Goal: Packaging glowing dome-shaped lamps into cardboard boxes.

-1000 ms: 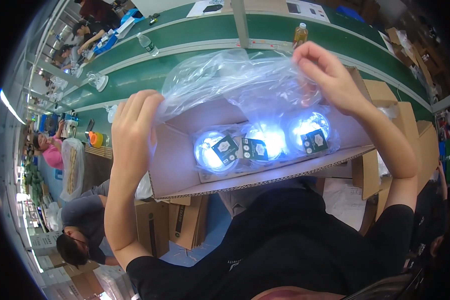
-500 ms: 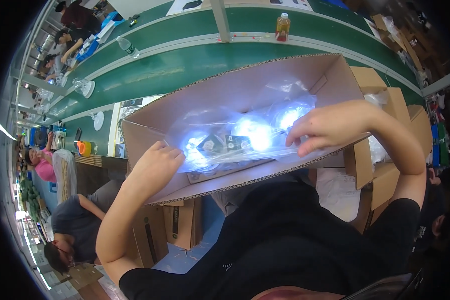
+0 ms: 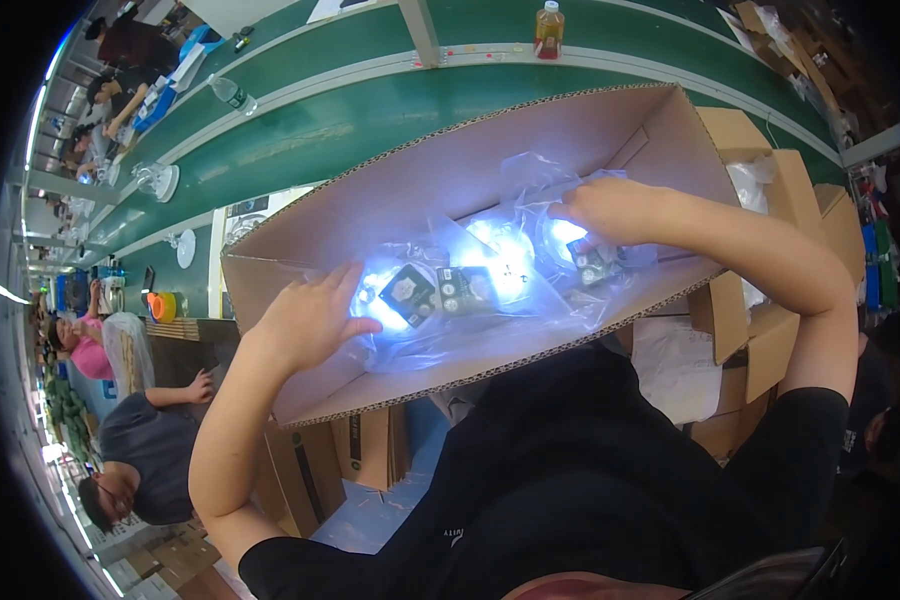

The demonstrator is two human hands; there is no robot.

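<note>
Since 0.5 s ago: both hands sit lower in the box [image 3: 490,160], bag [image 3: 490,300] pressed flatter; 1.0 s ago the bag was held up above the rim. Left hand [image 3: 305,320] lies flat, fingers spread, on the bag's left end near the box's left wall; grip released, nothing clasped. Right hand [image 3: 610,208] rests on the bag's right end, fingers curled down into the plastic; whether its grip pinches the film, cannot tell. Bag lies along the box floor, three lit round lamps [image 3: 500,270] inside it in a row, between the hands. Box tilted, in front of a green surface [image 3: 300,150]. Bottle [image 3: 549,28] stands on it, well apart.
</note>
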